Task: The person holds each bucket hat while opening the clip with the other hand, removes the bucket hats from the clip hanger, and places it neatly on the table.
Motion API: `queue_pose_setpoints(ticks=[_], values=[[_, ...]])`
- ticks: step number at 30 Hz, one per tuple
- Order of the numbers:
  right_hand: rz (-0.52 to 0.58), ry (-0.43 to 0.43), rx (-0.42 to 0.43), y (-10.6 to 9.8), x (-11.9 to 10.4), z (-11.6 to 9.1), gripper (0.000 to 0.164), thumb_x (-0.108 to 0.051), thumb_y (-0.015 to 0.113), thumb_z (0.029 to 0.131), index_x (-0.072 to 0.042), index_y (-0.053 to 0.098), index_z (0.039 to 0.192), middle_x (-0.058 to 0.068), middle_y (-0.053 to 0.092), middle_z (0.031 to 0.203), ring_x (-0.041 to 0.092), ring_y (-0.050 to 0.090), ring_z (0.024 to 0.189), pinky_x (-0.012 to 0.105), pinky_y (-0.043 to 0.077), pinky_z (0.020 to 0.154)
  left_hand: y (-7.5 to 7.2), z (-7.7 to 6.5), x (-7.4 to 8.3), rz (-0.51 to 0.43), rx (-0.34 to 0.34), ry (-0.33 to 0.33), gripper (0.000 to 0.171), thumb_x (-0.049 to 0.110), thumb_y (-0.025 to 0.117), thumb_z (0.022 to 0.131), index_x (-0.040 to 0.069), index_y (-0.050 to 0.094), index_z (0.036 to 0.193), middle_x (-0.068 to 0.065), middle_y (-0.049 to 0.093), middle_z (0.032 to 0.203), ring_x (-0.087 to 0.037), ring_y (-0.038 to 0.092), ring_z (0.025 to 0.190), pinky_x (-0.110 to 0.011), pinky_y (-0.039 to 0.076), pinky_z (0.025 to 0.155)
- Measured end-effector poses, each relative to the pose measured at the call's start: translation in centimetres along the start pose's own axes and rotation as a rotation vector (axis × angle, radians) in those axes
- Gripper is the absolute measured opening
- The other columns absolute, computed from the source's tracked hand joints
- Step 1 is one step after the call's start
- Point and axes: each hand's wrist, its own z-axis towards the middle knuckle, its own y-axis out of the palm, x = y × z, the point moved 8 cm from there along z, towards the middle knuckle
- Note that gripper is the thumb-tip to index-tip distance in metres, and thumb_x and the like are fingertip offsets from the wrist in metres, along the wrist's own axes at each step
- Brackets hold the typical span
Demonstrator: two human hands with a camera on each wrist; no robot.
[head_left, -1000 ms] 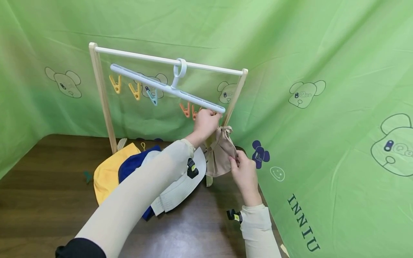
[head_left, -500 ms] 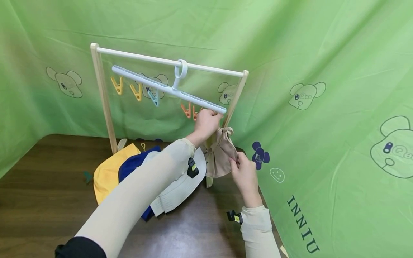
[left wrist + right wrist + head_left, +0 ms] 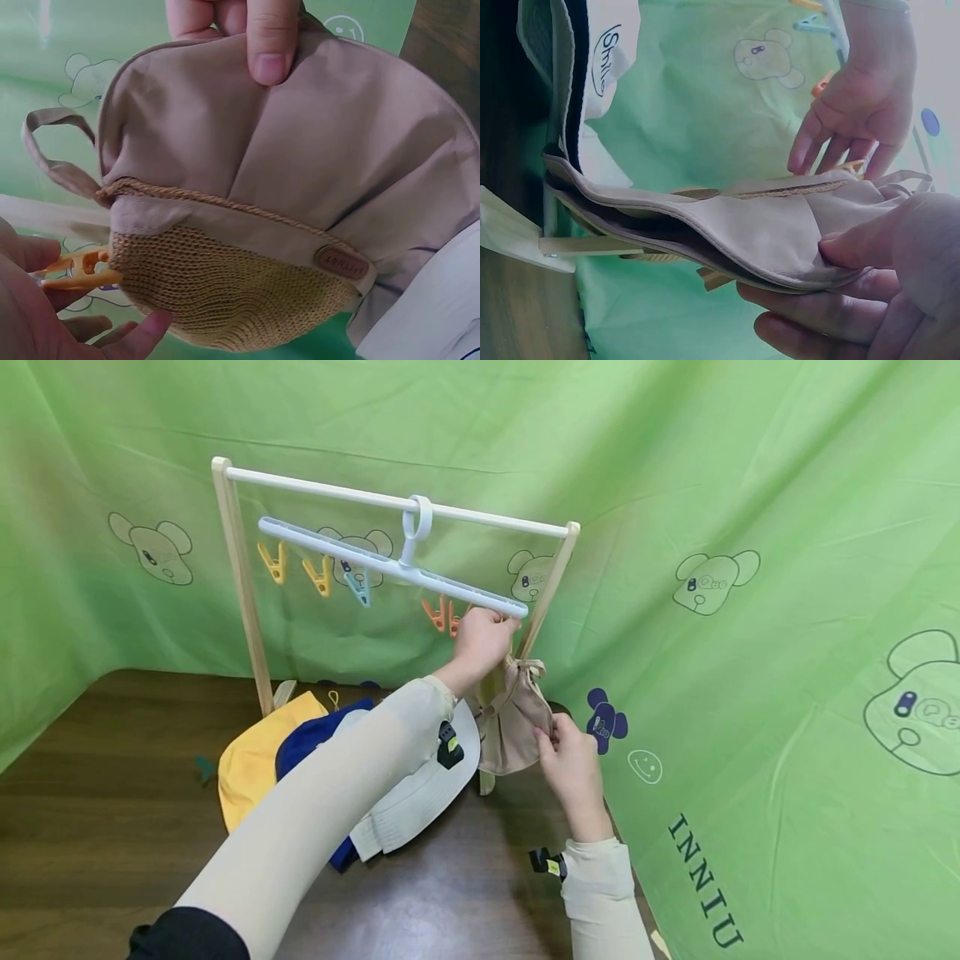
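Observation:
A beige sun hat (image 3: 517,718) with a woven crown and fabric brim hangs at the right end of the light-blue clip hanger (image 3: 405,572). My left hand (image 3: 482,643), just under that end, pinches a yellow-orange clothespin (image 3: 81,271) between thumb and finger. The clothespin's tips meet the edge of the hat's crown in the left wrist view. Lower down, my right hand (image 3: 572,760) pinches the brim, its thumb on one face and fingers behind, as the right wrist view shows. A cloth strap (image 3: 56,142) loops out from the hat's side.
The hanger hooks over the white bar (image 3: 322,489) of a wooden rack. Yellow (image 3: 276,695) and orange (image 3: 434,614) clothespins and a light-blue clothespin (image 3: 357,587) dangle from it. Below lie a yellow hat (image 3: 247,768), a blue one (image 3: 296,752) and a white one (image 3: 420,806).
The hanger has tipped slightly, its right end higher and its left end lower, and my left hand has risen a little with it. My right hand keeps its hold on the brim.

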Motion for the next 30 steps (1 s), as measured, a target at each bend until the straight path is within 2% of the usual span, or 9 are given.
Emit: queue_pose_setpoints(ticks=[4, 8, 16, 21, 30], values=[[0.003, 0.010, -0.009, 0.0, 0.1, 0.0, 0.009, -0.009, 0.071, 0.094, -0.002, 0.066, 0.096, 0.014, 0.073, 0.077, 0.023, 0.064, 0.059, 0.039, 0.053, 0.054, -0.5, 0.0, 0.2, 0.020, 0.014, 0.012, 0.052, 0.036, 0.067, 0.100, 0.017, 0.044, 0.057, 0.006, 0.037, 0.052, -0.012, 0.037, 0.050, -0.026, 0.031, 0.048], [0.005, 0.018, 0.002, -0.1, 0.3, 0.0, 0.009, -0.008, 0.072, 0.094, -0.002, 0.067, 0.097, 0.014, 0.073, 0.078, 0.022, 0.064, 0.058, 0.038, 0.053, 0.054, -0.7, 0.1, 0.1, 0.040, 0.001, 0.005, 0.053, 0.038, 0.065, 0.101, 0.017, 0.043, 0.057, 0.005, 0.036, 0.052, -0.012, 0.036, 0.050, -0.026, 0.030, 0.047], [0.008, 0.006, 0.062, -0.8, 0.2, 0.0, 0.009, -0.007, 0.073, 0.093, -0.001, 0.067, 0.096, 0.016, 0.074, 0.078, 0.025, 0.067, 0.060, 0.040, 0.054, 0.053, -0.5, 0.4, 0.0, 0.065, -0.003, -0.006, 0.051, 0.042, 0.066, 0.100, 0.017, 0.046, 0.059, 0.006, 0.041, 0.055, -0.012, 0.038, 0.051, -0.026, 0.031, 0.047], [-0.004, 0.007, 0.106, -1.1, 0.2, 0.0, 0.009, -0.008, 0.073, 0.092, -0.002, 0.068, 0.095, 0.014, 0.074, 0.076, 0.024, 0.067, 0.059, 0.038, 0.052, 0.052, -0.4, 0.5, 0.4, 0.040, -0.020, -0.003, 0.048, 0.042, 0.067, 0.100, 0.017, 0.050, 0.062, 0.005, 0.045, 0.057, -0.012, 0.039, 0.051, -0.025, 0.034, 0.047], [0.000, -0.034, 0.182, -1.9, -0.4, 0.0, 0.010, -0.006, 0.075, 0.090, 0.001, 0.069, 0.094, 0.016, 0.075, 0.079, 0.029, 0.070, 0.061, 0.045, 0.055, 0.052, -0.7, 0.7, 0.7, 0.065, -0.018, 0.001, 0.046, 0.040, 0.069, 0.098, 0.017, 0.053, 0.061, 0.004, 0.049, 0.059, -0.014, 0.043, 0.055, -0.027, 0.037, 0.051]])
